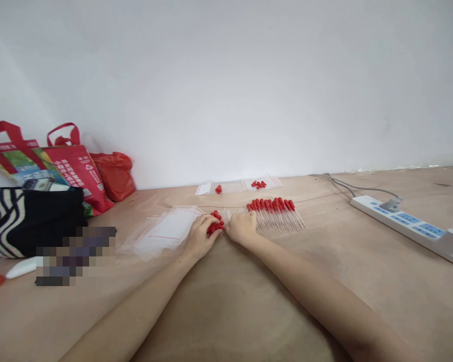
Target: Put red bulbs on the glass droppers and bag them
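Near the middle of the table, my left hand [203, 234] curls its fingers round a bunch of red-tipped sticks [216, 223], whose thin pale stems point right. My right hand [241, 227] lies over those stems with its fingers bent; what its fingertips grip is hidden. Right of it rests a row of red-tipped clear sticks [275, 206], side by side, red ends toward the wall. A stack of clear plastic bags [169, 229] lies left of my left hand. Farther back, a filled bag [234, 187] holds sticks with red tips at both ends.
At the left stand a red shopping bag [79, 173], a red plastic bag [115, 176] and a black bag with white stripes [45, 218]. A blurred-out object [75, 256] lies before them. A white power strip [411, 226] with a grey cable is at the right.
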Demonstrator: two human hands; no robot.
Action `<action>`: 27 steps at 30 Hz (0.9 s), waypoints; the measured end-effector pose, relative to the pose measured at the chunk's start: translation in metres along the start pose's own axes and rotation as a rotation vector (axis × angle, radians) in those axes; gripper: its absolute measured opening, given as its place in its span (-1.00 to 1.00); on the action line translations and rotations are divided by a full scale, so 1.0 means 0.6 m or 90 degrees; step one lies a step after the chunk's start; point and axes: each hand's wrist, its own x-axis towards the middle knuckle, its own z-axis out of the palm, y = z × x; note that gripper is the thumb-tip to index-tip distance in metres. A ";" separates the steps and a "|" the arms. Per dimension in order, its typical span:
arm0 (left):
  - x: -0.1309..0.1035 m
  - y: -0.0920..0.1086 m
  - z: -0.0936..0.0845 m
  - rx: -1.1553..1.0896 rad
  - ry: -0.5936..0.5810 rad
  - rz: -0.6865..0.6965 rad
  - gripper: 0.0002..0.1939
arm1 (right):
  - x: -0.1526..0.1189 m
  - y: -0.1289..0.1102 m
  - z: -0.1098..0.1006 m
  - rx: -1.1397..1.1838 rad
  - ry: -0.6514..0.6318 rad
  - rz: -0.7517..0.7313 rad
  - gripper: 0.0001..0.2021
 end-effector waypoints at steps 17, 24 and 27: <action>-0.024 0.034 0.036 -0.173 0.038 0.063 -0.81 | -0.099 0.203 0.013 0.210 0.241 -0.271 -0.75; -0.020 0.055 0.027 -0.115 -0.116 0.079 -0.88 | -0.112 0.172 -0.007 0.173 0.195 -0.313 -0.83; -0.019 0.059 0.023 -0.095 -0.119 0.078 -0.90 | -0.111 0.165 -0.006 0.169 0.194 -0.337 -0.83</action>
